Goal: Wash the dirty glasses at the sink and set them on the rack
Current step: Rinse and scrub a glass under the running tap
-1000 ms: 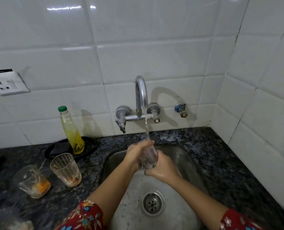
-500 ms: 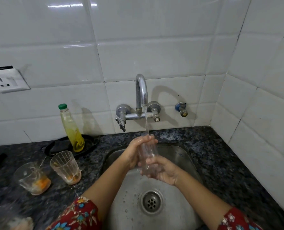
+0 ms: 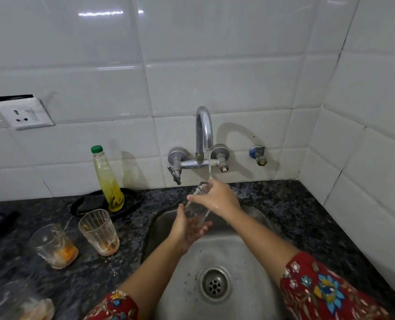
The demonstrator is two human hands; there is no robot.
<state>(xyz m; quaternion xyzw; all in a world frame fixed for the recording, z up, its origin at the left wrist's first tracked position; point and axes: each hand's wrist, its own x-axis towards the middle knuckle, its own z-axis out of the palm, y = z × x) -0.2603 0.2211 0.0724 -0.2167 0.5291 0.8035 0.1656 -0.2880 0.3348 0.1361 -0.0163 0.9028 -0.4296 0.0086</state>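
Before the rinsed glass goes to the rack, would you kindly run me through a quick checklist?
1. Both hands on the glass: left hand below, right hand near the top: ok.
2. Tap running onto it: ok.
3. Glass free of residue: cannot tell, blurred.
4. Rack in sight: not ok, none visible.
5. Dirty glasses waiting on the counter: ribbed glass and short glass, orange residue: not ok.

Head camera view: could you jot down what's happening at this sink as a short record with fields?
Activity: rinsing a clear drinking glass under running water
Tap: chrome wall tap, flowing
Left hand: cups the glass's base
Right hand: grip around its upper part
Sink: steel basin, drain open
Waiting: two dirty clear glasses with orange residue on the dark counter
Soap: green-capped yellow bottle
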